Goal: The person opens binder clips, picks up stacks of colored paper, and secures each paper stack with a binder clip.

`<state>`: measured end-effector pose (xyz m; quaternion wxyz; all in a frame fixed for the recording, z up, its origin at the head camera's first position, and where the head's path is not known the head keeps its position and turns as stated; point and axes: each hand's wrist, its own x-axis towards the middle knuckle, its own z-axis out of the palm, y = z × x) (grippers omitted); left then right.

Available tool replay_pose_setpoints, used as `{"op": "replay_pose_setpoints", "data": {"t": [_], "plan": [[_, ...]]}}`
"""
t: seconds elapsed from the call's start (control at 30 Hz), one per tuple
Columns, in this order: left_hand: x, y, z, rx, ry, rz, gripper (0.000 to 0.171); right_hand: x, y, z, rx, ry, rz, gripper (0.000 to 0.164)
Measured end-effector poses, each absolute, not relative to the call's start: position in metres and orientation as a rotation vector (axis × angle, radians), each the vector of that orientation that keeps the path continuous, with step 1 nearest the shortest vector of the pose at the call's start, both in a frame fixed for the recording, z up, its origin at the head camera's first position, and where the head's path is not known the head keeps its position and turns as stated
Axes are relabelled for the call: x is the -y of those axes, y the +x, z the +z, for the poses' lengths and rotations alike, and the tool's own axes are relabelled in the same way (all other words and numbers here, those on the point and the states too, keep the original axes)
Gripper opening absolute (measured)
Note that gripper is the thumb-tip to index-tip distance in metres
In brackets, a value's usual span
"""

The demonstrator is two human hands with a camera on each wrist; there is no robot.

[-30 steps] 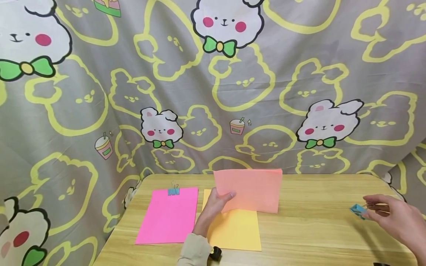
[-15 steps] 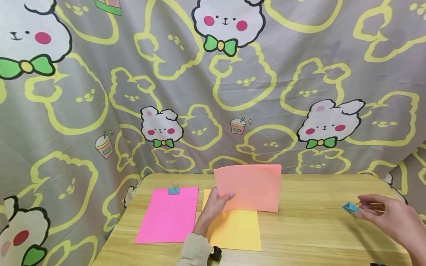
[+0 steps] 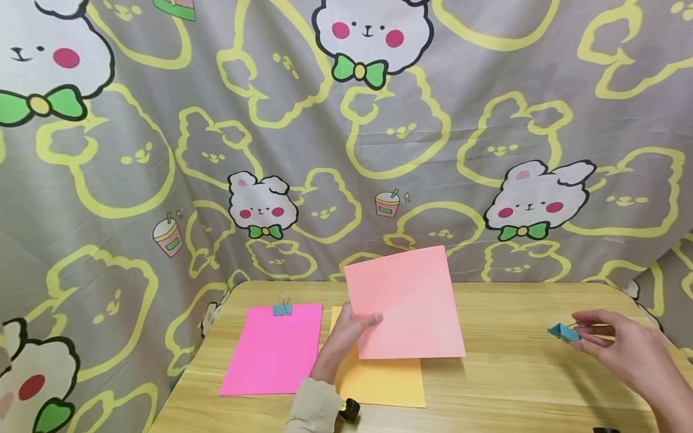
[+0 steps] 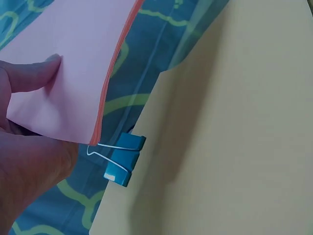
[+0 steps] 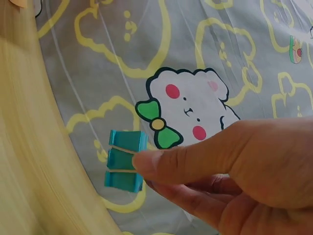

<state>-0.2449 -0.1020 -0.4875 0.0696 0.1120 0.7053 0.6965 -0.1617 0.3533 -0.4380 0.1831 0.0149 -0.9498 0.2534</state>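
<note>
In the head view my left hand [image 3: 344, 337] grips a stack of salmon-pink paper [image 3: 411, 304] by its left edge, thumb across the front. The left wrist view shows the thumb pressed on the pink paper [image 4: 78, 98] and several sheet edges stacked at its side. Held up off the table, the stack partly covers the yellow paper [image 3: 384, 385] lying below. Off to the right, my right hand [image 3: 617, 343] pinches a blue binder clip [image 3: 563, 332] by its wire handles. The right wrist view shows this binder clip [image 5: 124, 159] at the thumb tip, apart from any paper.
Bright magenta paper [image 3: 273, 352] lies on the wooden table [image 3: 503, 373] at the left, with another blue binder clip [image 3: 282, 310] on its far edge, handles up. Behind the table hangs a patterned grey curtain [image 3: 325, 144]. A small black object [image 3: 351, 410] sits by my left cuff.
The salmon-pink stack has risen and tilted so its face turns toward me. My right hand has moved slightly left with the binder clip.
</note>
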Motion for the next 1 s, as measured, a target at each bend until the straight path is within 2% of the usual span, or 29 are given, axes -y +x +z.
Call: {"op": "replay_pose_setpoints", "data": {"t": [0.33, 0.53, 1.0], "plan": [[0.098, -0.243, -0.487, -2.002, 0.442, 2.115, 0.018, -0.34, -0.162, -0.44, 2.626, 0.124, 0.857, 0.04], [0.094, -0.243, -0.489, -1.988, 0.464, 2.097, 0.022, -0.325, -0.164, -0.442, 2.576, 0.184, 1.03, 0.033], [0.085, -0.24, -0.49, -1.986, 0.461, 2.063, 0.024, -0.305, -0.173, -0.447, 2.526, 0.123, 1.521, 0.032]]}}
